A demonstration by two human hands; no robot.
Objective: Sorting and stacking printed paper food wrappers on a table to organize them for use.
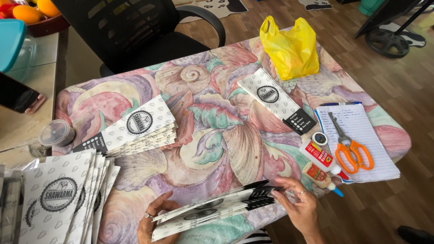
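Note:
Both my hands hold a thin bundle of flat white paper sleeves with a small grey leaf print, a round black emblem and a black end. My left hand grips the left end from below, near the table's front edge. My right hand pinches the black end on the right, with a ring on one finger. The bundle is seen nearly edge-on, just above the shell-patterned tablecloth.
A stack of the same sleeves lies left of centre, another fanned pile at the lower left, one folded sleeve at centre right. Two glue bottles, orange scissors on a lined notepad, yellow plastic bag, black chair, small lidded cup.

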